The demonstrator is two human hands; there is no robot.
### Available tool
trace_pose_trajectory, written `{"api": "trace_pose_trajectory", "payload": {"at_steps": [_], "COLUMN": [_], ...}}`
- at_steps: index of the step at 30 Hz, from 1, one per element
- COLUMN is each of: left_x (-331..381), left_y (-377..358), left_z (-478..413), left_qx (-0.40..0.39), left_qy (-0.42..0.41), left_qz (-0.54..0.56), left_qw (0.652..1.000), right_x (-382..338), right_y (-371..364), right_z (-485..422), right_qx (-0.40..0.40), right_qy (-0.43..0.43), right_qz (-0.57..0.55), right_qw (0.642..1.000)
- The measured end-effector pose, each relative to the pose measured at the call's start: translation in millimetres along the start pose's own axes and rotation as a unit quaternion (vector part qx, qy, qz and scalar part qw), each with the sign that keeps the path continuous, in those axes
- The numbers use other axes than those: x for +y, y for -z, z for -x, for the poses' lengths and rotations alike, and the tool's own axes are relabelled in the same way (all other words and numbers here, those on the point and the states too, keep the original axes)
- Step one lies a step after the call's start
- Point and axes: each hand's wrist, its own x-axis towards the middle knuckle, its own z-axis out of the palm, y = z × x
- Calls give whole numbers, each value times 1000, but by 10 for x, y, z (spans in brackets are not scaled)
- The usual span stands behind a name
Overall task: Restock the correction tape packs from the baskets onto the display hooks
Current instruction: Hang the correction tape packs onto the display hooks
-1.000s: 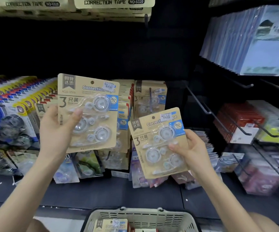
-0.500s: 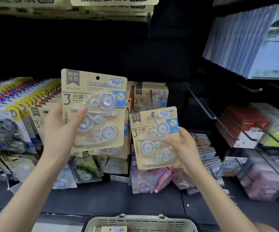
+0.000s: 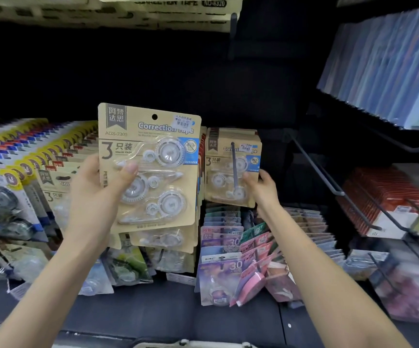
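My left hand [image 3: 95, 197] grips a tan three-piece correction tape pack [image 3: 153, 169] by its left side, thumb across the blister, and holds it upright in front of a hanging row of the same packs. Further back, my right hand [image 3: 262, 187] holds the right edge of a second tan pack [image 3: 224, 177]. That pack sits at the front of a row on a display hook [image 3: 234, 167], whose rod runs across its face. At the bottom edge only the rim of the pale basket [image 3: 190, 344] shows.
Blue and yellow packs [image 3: 15, 156] fill the hooks on the left. Bare hooks [image 3: 316, 172] stick out to the right of the tan row, with red packs [image 3: 384, 197] beyond. Pastel packs [image 3: 231, 247] hang below, above a dark shelf [image 3: 153, 312].
My right hand has carried its pack up and back onto the hook in the right-hand tan row. My left hand has kept its pack raised. The basket has slid almost out of view.
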Motion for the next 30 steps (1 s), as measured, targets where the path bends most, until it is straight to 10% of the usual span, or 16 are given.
{"api": "trace_pose_trajectory", "payload": {"at_steps": [4,8,15,19,24,30], "left_x": [-63,-50,27,-122,-269,-470], "left_y": [51,66,-215,-271,-64,-118], "left_z": [10,106,548,683,435,177], "left_qx": [-10,-29,-113,-173,-71,-100], "left_qy": [-10,-8,26,14,-232,-229], "left_qz": [-1,24,82,-92,-382,-501], "left_qw": [1000,999,990,980,892,828], "right_x": [48,-241,-803,-661,-496,-478], "right_y": [154,232,74,176,437,445], "right_z": [153,811,1818,1864,1754,1721], "right_qx": [70,99,-143,-130,-76,-55], "right_qy": [34,160,200,154,145,162], "right_qz": [219,131,-11,-80,0,45], "right_qw": [973,973,969,976,987,984]}}
